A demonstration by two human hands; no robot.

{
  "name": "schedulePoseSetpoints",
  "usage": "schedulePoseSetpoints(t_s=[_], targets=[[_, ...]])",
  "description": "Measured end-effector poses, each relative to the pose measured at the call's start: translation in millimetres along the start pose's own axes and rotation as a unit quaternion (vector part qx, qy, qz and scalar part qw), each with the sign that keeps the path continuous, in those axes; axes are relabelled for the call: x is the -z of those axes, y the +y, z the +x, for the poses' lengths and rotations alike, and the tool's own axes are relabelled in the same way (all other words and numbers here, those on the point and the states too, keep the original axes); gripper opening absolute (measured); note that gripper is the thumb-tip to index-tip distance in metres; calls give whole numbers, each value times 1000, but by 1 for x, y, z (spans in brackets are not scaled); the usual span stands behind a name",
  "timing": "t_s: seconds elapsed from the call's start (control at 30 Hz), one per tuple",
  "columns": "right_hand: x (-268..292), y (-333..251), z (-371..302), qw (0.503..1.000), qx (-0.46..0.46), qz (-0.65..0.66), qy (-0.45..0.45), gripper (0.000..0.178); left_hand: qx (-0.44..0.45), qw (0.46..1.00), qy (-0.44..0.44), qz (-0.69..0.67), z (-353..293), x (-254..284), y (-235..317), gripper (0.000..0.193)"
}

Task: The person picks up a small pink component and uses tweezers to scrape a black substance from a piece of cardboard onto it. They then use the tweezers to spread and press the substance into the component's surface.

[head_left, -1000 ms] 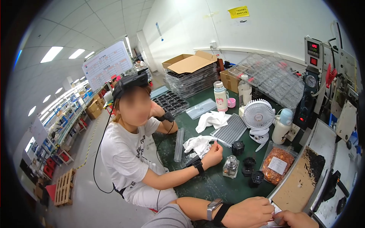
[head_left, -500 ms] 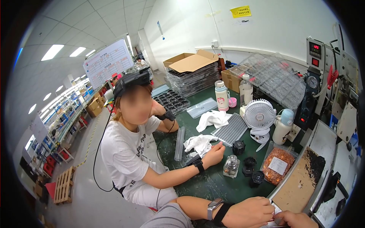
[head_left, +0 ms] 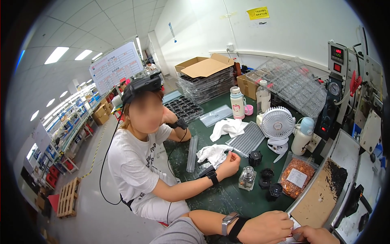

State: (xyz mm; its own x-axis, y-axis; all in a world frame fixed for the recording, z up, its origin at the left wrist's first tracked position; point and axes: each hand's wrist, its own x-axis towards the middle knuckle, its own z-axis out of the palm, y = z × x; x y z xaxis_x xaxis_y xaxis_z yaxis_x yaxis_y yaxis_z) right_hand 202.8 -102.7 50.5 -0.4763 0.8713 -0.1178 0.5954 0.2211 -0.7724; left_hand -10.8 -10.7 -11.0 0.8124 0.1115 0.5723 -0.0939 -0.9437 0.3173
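Note:
At the lower right edge, my left hand (head_left: 266, 227), with a watch and a black strap on its wrist, is closed with its fingers curled. My right hand (head_left: 318, 235) meets its fingertips from the right, also closed in a pinch. Between them shows a bit of a small white thing (head_left: 296, 224), mostly covered by the fingers, so I cannot tell its kind. Just beyond my hands lies a tray with a brown board (head_left: 315, 203) and black granules (head_left: 334, 175) on it. A clear bag of copper-coloured bits (head_left: 297, 175) lies left of the tray.
A small glass bottle (head_left: 247, 178) and black round containers (head_left: 274, 190) stand ahead. Farther off are a white fan (head_left: 278, 124), flasks (head_left: 303, 136), white cloths (head_left: 214, 154) and stacked plastic trays (head_left: 203, 87). A co-worker (head_left: 136, 162) sits at left, one forearm on the green table (head_left: 211, 195).
The co-worker's hand near the white cloth has shifted slightly, its fingers curling in more. My own hands look the same.

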Motion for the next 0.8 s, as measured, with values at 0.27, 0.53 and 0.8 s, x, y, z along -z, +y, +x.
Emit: schedulePoseSetpoints(t_s=[0.27,0.53,0.8], targets=[[0,0,0,1000,4,-4,3,39,-1,1000,-7,2,-1,0,0,15],[0,0,-2,1000,-10,0,-2,37,-2,1000,-7,6,0,1,1,13],[0,0,0,1000,-5,-4,1,37,-3,1000,1,3,1,0,0,13]])
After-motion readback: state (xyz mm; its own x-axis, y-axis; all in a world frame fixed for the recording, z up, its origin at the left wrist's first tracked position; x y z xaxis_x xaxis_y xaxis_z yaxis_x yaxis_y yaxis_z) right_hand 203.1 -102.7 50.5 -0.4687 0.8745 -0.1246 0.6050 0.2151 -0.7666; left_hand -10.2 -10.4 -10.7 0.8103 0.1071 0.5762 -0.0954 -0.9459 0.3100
